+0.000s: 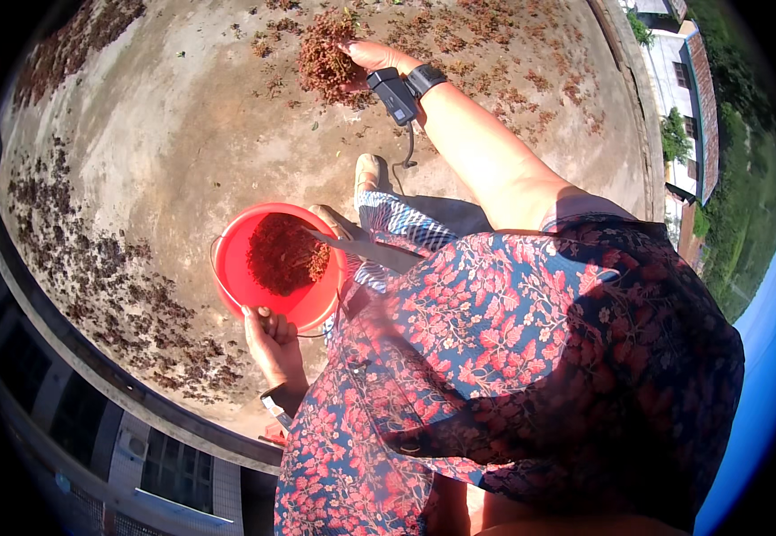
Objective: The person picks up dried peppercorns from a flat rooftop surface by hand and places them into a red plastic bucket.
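Observation:
My right hand (369,63) holds a big clump of reddish-brown berry clusters (324,60), which look like Sichuan pepper, just above the concrete floor. A black wristband and a small black device with a cable (393,97) sit on that wrist. My left hand (274,338) grips the near side of a red plastic bucket (230,258), its fingers curled at the rim. Inside the bucket lies a heap of dark red clusters (284,254), brighter where sun strikes it. A flat dark strip (378,253) crosses the bucket's right rim; what it is I cannot tell.
More clusters lie scattered on the concrete floor (180,161), at the upper right (475,40) and along the left (100,268). My shoes (366,171) stand beside the bucket. A low ledge (113,395) borders the floor at lower left. White buildings (676,87) stand beyond the right edge.

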Demonstrator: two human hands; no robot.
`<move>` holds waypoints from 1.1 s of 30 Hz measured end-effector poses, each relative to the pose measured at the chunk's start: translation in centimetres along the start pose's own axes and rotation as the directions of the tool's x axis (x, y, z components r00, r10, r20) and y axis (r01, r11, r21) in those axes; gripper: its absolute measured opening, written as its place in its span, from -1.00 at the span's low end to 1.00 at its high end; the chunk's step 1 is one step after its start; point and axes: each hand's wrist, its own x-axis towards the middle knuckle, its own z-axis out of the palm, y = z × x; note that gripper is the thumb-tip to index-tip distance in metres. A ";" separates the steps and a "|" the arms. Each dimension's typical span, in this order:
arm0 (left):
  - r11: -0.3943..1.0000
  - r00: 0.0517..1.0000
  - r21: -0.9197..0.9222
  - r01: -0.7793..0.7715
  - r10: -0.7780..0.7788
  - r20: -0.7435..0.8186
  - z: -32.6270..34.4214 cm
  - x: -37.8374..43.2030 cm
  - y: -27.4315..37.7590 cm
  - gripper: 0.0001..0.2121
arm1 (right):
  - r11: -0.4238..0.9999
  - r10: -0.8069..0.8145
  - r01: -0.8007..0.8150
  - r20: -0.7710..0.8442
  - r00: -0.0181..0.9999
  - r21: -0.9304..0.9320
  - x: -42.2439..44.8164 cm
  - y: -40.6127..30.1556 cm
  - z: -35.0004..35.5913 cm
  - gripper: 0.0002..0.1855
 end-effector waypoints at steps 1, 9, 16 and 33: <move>0.998 0.998 -0.059 -0.009 0.012 0.062 -1.4 0.0 0.4 -0.72 | 0.996 0.009 -0.018 0.097 0.995 0.093 -0.5 -0.3 1.1 -0.63; 0.997 0.998 0.059 -0.057 0.056 0.023 -5.5 -0.9 1.9 -0.71 | 0.876 -0.117 0.069 -0.071 0.991 -0.476 -2.6 0.7 4.6 -0.65; 0.998 0.997 0.057 -0.034 0.030 0.066 -8.4 -0.6 2.7 -0.71 | 0.845 -0.186 0.038 -0.227 0.956 -0.533 -8.0 3.9 5.0 -0.50; 0.980 0.995 0.199 -0.004 -0.016 0.102 -7.5 -1.7 -0.5 -0.70 | 0.971 -0.175 0.229 -0.428 0.887 0.076 -14.4 12.2 -1.5 -0.55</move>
